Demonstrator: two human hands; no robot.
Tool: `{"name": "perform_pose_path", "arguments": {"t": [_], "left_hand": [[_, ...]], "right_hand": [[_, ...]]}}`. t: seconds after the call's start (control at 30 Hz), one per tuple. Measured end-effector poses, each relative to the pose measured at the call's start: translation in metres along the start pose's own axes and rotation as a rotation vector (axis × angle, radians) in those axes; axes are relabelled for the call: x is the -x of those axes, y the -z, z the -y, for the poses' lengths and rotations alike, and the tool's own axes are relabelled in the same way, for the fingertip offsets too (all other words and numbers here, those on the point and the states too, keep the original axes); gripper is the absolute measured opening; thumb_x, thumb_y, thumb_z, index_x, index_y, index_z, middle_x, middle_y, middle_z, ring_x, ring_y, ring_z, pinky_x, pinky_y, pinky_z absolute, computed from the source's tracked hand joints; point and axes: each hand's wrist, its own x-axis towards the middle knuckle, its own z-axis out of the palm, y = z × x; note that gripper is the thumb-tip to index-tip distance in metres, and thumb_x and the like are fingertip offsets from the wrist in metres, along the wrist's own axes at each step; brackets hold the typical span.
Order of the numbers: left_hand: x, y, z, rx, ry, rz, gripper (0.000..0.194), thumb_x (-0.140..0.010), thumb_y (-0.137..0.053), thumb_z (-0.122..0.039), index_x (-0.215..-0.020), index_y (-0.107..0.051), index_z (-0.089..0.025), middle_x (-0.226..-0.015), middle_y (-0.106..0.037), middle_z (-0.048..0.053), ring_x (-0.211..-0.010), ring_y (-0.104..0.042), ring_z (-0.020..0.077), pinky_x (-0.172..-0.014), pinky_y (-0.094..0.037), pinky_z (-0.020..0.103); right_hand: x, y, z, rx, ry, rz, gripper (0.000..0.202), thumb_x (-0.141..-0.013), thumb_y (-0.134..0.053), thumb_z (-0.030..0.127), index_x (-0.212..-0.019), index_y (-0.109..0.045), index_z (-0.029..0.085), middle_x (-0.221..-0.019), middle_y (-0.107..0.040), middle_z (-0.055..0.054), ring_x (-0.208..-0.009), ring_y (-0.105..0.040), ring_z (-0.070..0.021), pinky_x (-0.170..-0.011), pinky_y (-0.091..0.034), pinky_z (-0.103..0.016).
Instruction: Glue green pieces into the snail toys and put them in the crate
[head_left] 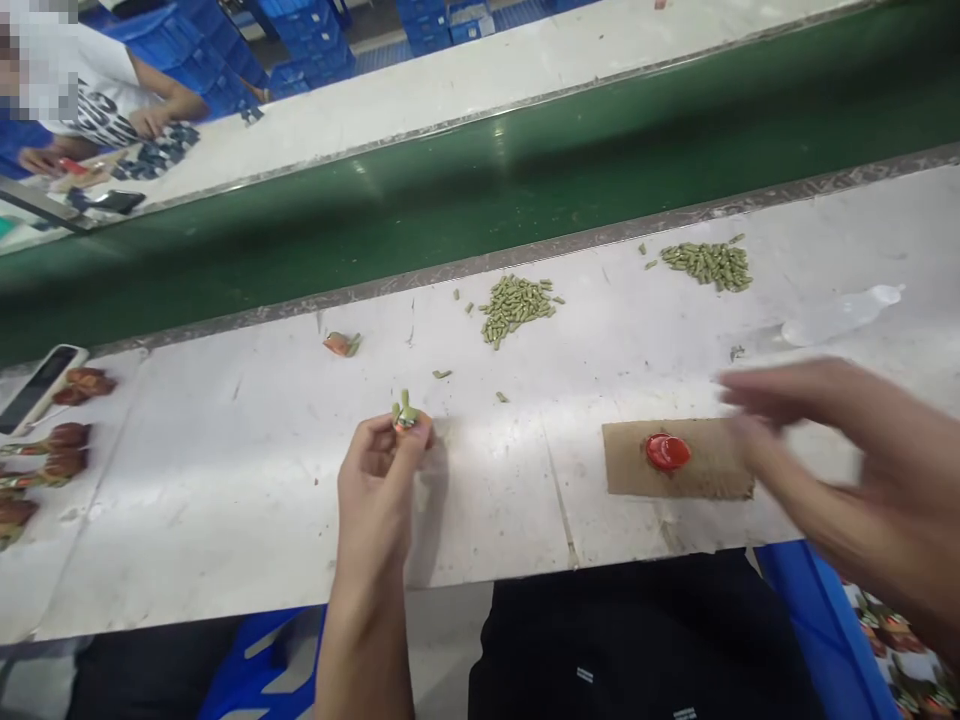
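My left hand [379, 470] is closed in a pinch around a small painted figurine [406, 418], with green prongs sticking up above the fingertips. Most of its orange and white body is hidden by the fingers. Blurred by motion, my right hand [840, 460] hovers at the right end of a cardboard piece [626, 460], thumb and fingers apart with nothing visible between them. On that cardboard sits a small red oval dish [667, 452] of glossy red stuff. Another small orange and green piece [343, 344] lies beyond my left hand.
Two heaps of small green pegs, one central [517, 305] and one farther right [709, 265], lie near a clear plastic bottle [840, 315]. Brown figurines [67, 455] and a phone [41, 385] sit at left. A green conveyor belt [450, 195] separates me from a co-worker [97, 90]. A blue crate [825, 620] stands lower right.
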Motion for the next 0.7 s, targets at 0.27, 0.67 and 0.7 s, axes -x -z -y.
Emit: {"name": "perform_pose_path", "arguments": {"t": [0.27,0.67,0.7], "left_hand": [[0.059,-0.021,0.006,0.413,0.163,0.226,0.042,-0.099,-0.093,-0.052,-0.12,-0.07,-0.025,-0.102,-0.083,0.006,-0.091,-0.08,0.0241,-0.074,-0.067,0.035],[0.079,-0.021,0.013,0.511,0.285,0.293,0.023,-0.112,-0.08,-0.043,-0.122,-0.065,-0.028,-0.096,-0.073,0.0,-0.072,-0.069,0.0158,-0.06,-0.059,0.027],[0.081,-0.021,0.014,0.52,0.271,0.308,0.023,-0.112,-0.079,-0.043,-0.123,-0.065,-0.029,-0.1,-0.073,0.001,-0.075,-0.07,0.0162,-0.06,-0.058,0.026]], "right_hand": [[-0.133,-0.168,0.068,0.161,-0.075,0.59,0.016,-0.111,-0.078,0.031,-0.099,-0.078,0.019,-0.102,-0.083,-0.012,-0.09,-0.075,-0.0305,-0.072,-0.046,-0.038],[-0.127,-0.16,0.078,0.096,-0.013,0.625,0.019,-0.112,-0.072,0.015,-0.095,-0.078,0.02,-0.104,-0.085,-0.006,-0.097,-0.076,-0.0265,-0.078,-0.048,-0.037],[-0.118,-0.147,0.08,-0.003,-0.036,0.627,0.017,-0.113,-0.073,0.017,-0.096,-0.078,0.021,-0.102,-0.085,-0.005,-0.094,-0.077,-0.0244,-0.078,-0.051,-0.035]]}}
